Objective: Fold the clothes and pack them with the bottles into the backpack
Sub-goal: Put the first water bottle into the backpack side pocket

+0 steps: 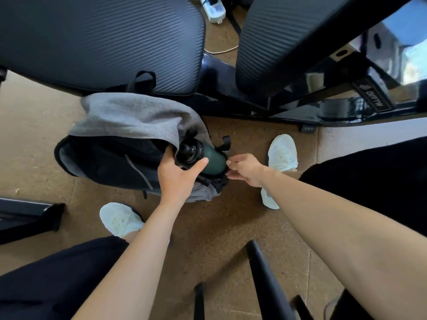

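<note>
Gripping the green bottle [213, 159], the left hand [178, 176] curls its fingers round it in the side pocket of the backpack [104, 162]; the right hand [245, 168] pinches that pocket's edge. A grey garment [129, 116] drapes the backpack on the floor [231, 227].

Non-task clutter: black bench frame [231, 88], white power strip [213, 8], speckled brown floor [219, 227].
Two ribbed black pads sat beyond the hands: one pad [99, 42] past the left hand [178, 174], the other pad [288, 38] past the right hand [247, 169]. A pale cable [221, 51] lay between them. One white sneaker [283, 153] was just right of the right hand, another sneaker [120, 219] nearer than the left hand.
</note>
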Tool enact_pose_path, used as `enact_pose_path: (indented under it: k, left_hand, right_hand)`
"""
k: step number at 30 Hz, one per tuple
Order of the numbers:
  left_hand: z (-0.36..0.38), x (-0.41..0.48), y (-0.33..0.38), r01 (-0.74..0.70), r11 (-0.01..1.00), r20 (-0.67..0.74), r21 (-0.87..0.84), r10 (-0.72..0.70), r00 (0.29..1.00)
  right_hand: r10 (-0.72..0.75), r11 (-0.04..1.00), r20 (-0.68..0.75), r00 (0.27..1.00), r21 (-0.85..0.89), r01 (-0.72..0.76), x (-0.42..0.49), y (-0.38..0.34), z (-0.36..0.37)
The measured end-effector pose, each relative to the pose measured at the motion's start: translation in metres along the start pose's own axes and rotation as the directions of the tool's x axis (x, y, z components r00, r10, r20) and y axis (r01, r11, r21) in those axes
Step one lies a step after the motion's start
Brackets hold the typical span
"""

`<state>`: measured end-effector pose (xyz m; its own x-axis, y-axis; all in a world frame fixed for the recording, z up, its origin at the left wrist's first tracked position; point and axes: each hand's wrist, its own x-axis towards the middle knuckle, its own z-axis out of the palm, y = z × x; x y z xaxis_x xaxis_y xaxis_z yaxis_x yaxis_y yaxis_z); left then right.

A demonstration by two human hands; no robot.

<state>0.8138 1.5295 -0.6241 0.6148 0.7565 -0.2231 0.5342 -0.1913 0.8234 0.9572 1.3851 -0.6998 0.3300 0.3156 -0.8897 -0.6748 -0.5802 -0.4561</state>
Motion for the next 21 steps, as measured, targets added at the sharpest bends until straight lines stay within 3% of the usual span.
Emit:
enact_pose_path:
  k: [6, 15, 18, 21]
  left_hand:
    - [-0.004, 0.003, 0.001, 0.015, 1.0, 0.0, -0.004, -0.015, 1.0]
    - [-0.004, -0.004, 0.004, 0.002, 1.0, -0.01, 0.029, -0.002, 1.0]
    - [-0.003, -0.005, 0.006, -0.018, 0.998, -0.026, 0.065, 0.02, 0.999]
    - [0.001, -0.004, 0.008, -0.104, 0.973, -0.014, 0.206, 0.11, 0.994]
  right_hand:
    - [-0.018, 0.999, 0.016, 1.0, -0.03, 0.018, 0.003, -0.003, -0.004]
    - [-0.079, 0.949, -0.017, 0.997, -0.306, 0.07, 0.003, -0.01, 0.002]
    - [-0.067, 0.957, -0.013, 0.998, -0.283, 0.061, 0.001, -0.01, 0.003]
    - [-0.042, 0.987, 0.015, 0.999, -0.153, 0.044, -0.004, -0.014, 0.003]
